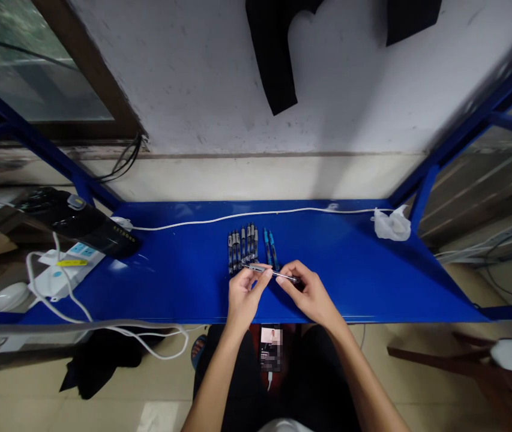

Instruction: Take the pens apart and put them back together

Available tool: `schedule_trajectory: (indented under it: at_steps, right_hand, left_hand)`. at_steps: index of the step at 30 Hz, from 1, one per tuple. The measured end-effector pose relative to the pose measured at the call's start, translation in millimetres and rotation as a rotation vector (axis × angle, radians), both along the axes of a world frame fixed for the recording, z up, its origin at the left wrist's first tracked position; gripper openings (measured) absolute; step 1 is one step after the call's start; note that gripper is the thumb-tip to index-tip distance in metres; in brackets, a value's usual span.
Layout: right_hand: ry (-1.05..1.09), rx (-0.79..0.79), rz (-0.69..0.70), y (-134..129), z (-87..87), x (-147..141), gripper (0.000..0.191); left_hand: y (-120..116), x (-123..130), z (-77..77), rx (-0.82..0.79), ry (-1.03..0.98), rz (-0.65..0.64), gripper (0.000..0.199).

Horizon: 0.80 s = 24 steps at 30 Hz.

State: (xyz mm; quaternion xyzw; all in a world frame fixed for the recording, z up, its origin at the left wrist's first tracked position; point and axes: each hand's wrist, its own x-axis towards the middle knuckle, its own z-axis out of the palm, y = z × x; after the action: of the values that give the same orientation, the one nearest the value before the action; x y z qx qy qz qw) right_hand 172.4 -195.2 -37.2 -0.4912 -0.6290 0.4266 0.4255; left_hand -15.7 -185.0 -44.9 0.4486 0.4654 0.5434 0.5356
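Between my two hands lies a slim grey and dark pen (278, 274), held almost level just above the table's front part. My left hand (245, 293) pinches its grey end between thumb and fingers. At the darker end, my right hand (308, 294) is closed around it with the fingertips. Just beyond my left hand, several grey and black pens (243, 240) lie side by side on the blue table (183, 270). To their right are two blue pens (272, 243), their near ends close to my hands.
At the left a black bottle (80, 222) leans beside a white power strip (69, 273) with loose cables. A white cord (210, 221) runs along the back to a crumpled white plastic bag (392, 223). A phone (271, 351) with a charging cable sits below the table edge, between my legs.
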Motion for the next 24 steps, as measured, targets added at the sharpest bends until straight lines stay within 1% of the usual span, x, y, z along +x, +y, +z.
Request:
schedule_trajectory:
  at_steps: [5,10,15,19,24]
  right_hand:
    - [-0.043,0.005,0.037,0.5,1.4,1.3,0.039]
    - [-0.028,0.008,0.055,1.1,2.6,2.7,0.041]
    - [-0.017,0.005,0.038,-0.5,-0.4,2.0,0.035]
    - [-0.017,-0.005,0.038,-1.8,1.2,2.4,0.034]
    - [-0.039,0.01,0.09,0.5,4.2,3.9,0.042]
  left_hand:
    - [0.2,-0.8,-0.2,0.026,0.016,-0.005,0.029]
    - [1.8,-2.9,2.0,0.087,-0.01,-0.075,0.024]
    - [2.8,-3.9,1.9,0.108,0.042,-0.117,0.026]
    - [2.4,-4.7,2.2,0.111,0.078,-0.138,0.026]
    - [2.2,-6.9,4.6,0.147,0.1,-0.181,0.021]
